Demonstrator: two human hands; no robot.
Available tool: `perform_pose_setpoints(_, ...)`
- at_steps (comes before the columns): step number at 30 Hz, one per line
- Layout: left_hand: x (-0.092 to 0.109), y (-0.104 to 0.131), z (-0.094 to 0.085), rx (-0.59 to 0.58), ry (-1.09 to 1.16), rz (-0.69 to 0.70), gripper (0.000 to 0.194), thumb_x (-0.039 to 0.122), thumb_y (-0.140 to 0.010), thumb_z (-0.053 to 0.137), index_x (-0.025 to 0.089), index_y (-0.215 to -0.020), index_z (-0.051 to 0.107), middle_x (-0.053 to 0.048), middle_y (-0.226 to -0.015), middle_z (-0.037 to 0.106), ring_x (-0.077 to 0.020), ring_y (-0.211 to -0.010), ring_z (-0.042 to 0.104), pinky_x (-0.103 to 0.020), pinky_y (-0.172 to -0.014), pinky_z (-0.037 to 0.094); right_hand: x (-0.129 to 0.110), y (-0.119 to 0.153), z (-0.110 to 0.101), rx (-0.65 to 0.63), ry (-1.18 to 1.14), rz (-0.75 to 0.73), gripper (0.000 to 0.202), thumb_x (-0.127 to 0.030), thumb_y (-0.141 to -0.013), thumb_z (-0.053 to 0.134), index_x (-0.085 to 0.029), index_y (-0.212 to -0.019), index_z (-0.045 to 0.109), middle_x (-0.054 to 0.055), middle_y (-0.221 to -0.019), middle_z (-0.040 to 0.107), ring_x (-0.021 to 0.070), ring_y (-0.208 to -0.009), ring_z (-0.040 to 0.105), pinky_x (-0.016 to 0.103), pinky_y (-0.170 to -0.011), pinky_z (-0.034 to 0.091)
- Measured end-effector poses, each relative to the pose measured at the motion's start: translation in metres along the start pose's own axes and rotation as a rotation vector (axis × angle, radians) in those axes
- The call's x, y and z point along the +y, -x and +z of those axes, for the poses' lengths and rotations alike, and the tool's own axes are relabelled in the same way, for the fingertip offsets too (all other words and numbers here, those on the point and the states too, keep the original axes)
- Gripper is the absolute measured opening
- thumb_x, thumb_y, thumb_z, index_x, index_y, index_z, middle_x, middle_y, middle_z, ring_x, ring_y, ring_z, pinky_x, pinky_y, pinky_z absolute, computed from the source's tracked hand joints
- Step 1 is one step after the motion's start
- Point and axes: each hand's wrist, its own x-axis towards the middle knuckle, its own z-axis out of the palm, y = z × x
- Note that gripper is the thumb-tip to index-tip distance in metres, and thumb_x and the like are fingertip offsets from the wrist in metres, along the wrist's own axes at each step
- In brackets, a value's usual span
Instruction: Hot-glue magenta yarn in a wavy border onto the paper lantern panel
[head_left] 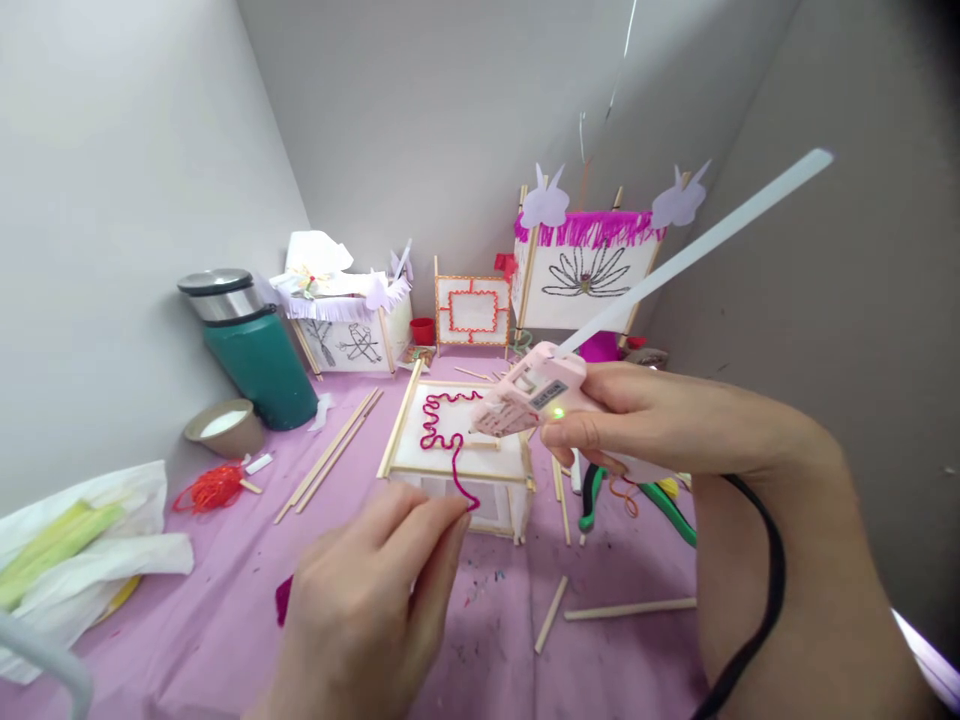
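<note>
Wavy magenta yarn (442, 425) lies across the paper lantern box (457, 455).

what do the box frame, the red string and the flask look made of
Box frame: pale bare wood sticks, matte, with thin white paper-like panels. Red string: soft yarn, fuzzy, bending in loose loops. Flask: glossy green body, probably painted metal, with a brushed steel top.

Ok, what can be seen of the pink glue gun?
The pale pink plastic glue gun is gripped in the right hand, nozzle pointing left and down over the white paper panel of the wooden-framed box, near the magenta yarn. A long white glue stick juts from its back. A green light glows on its side, beside a dark label.
</note>
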Motion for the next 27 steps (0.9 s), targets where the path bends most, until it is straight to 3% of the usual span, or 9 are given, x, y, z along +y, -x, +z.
perform_pose_setpoints(6,-0.017,-0.045,0.003,-0.119,0.052,-0.036,0.015,0.022,-0.086,0.057,0.023,-0.084,0.071,0.001,-0.074,0.064,-0.0120,-0.065,0.058,-0.025,-0.057,0.041,0.003,0.001,-0.002,0.017,-0.015,0.002,0.050,-0.066,-0.079,0.052,-0.020,-0.062,0.061,0.001,-0.061,0.058,0.0159,-0.058,0.055,0.027,-0.052,0.040)
perform_pose_setpoints(11,-0.041,-0.078,0.015,-0.219,0.012,-0.080,0.015,0.020,-0.080,0.062,0.024,-0.074,0.074,0.001,-0.068,0.065,-0.0126,-0.061,0.058,-0.025,-0.055,0.038,0.004,0.008,-0.003,0.099,-0.032,0.055,0.044,-0.062,-0.077,0.055,-0.021,-0.064,0.063,0.001,-0.059,0.058,0.0150,-0.053,0.052,0.026,-0.047,0.037)
perform_pose_setpoints(14,-0.049,-0.092,0.022,-0.298,0.033,-0.123,0.014,0.022,-0.078,0.062,0.024,-0.072,0.075,0.001,-0.067,0.067,-0.0136,-0.061,0.059,-0.026,-0.056,0.039,0.003,0.008,-0.004,0.079,-0.049,0.046,0.043,-0.062,-0.077,0.056,-0.021,-0.068,0.065,0.001,-0.062,0.059,0.0157,-0.055,0.054,0.026,-0.049,0.038)
perform_pose_setpoints(21,-0.049,-0.108,0.025,-0.390,-0.002,-0.190,0.017,0.020,-0.075,0.060,0.024,-0.070,0.076,0.001,-0.058,0.067,-0.0135,-0.053,0.056,-0.026,-0.052,0.036,-0.003,0.003,-0.003,-0.036,-0.037,-0.033,0.051,-0.070,-0.079,0.049,-0.021,-0.072,0.063,0.000,-0.065,0.057,0.0149,-0.061,0.054,0.025,-0.051,0.041)
perform_pose_setpoints(27,-0.056,-0.111,0.027,-0.409,0.026,-0.227,0.020,0.030,-0.077,0.059,0.023,-0.081,0.077,-0.001,-0.075,0.073,-0.0183,-0.071,0.063,-0.029,-0.062,0.042,0.001,-0.003,0.000,-0.111,-0.018,-0.022,0.056,-0.075,-0.079,0.045,-0.021,-0.074,0.056,-0.002,-0.064,0.055,0.0140,-0.059,0.053,0.025,-0.050,0.041)
